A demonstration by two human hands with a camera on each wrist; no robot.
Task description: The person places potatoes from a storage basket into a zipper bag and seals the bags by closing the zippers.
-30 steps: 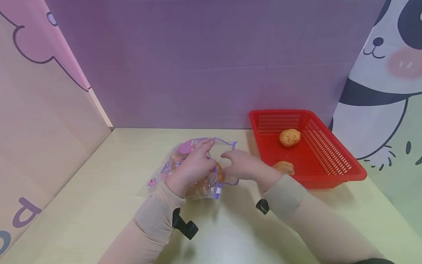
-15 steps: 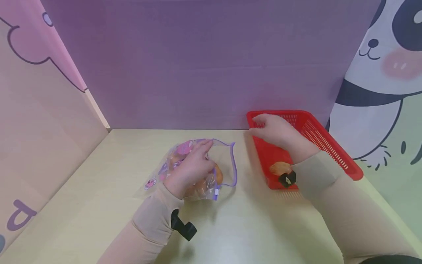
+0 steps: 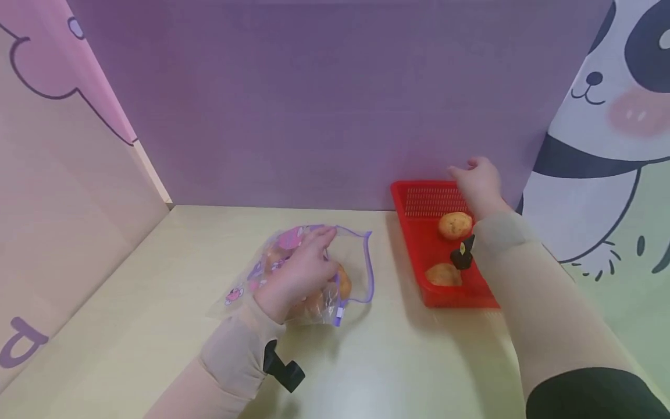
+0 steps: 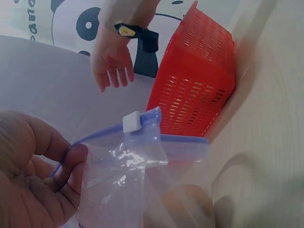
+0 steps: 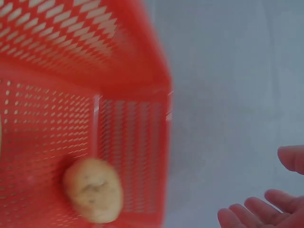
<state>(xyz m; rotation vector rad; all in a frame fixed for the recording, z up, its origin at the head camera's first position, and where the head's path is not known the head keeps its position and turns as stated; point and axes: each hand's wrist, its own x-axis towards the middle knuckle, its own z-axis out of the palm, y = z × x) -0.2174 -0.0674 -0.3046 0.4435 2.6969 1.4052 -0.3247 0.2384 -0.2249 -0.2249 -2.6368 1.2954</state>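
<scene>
My left hand [image 3: 300, 273] lies over a clear zip bag [image 3: 327, 305] with pink prints and a purple seal. In the left wrist view, its thumb and fingers pinch the bag's open mouth beside the white slider [image 4: 132, 122]. Several brownish round potatoes show through the plastic; one potato [image 3: 344, 283] sits near the opening. Beyond the back rim of the red basket [image 3: 424, 201], my right hand [image 3: 480, 180] hovers with nothing in it, its fingers spread loosely in the right wrist view. Inside that basket lie one potato [image 3: 454, 225] toward the back and another potato [image 3: 443, 274] in front.
The basket stands at the table's back right, against the purple backdrop [image 3: 293, 116]. A panda-print panel [image 3: 586, 151] rises on the right, and a pink-print panel [image 3: 78, 145] on the left. Pale tabletop [image 3: 387, 355] lies between bag and basket.
My right hand has left the bag's mouth, moved right across the basket and risen past its back rim. My left hand stays on the bag. Both basket potatoes remain in place.
</scene>
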